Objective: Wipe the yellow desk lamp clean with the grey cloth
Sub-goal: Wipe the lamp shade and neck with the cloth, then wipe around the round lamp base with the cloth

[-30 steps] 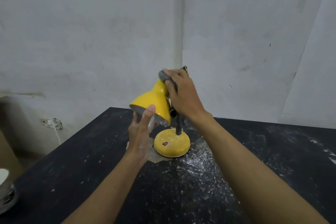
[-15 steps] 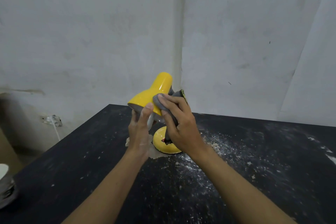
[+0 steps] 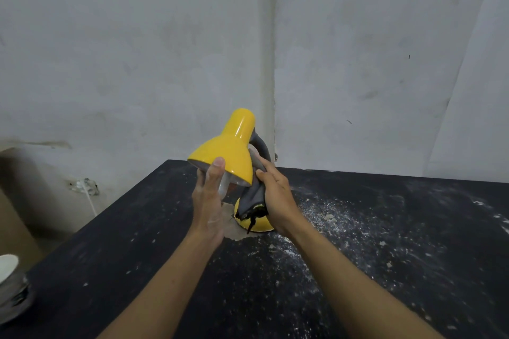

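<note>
Right hand (image 3: pixel 276 199) holds grey cloth (image 3: pixel 251 197) against lamp (image 3: pixel 225 152).

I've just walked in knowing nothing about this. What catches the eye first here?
The bright yellow desk lamp stands out at once, at the middle of the view, near the back of a black table scattered with white powder. The left hand steadies the shade's rim, while the right hand grips a grey cloth just behind the shade, above the lamp's base.
</note>
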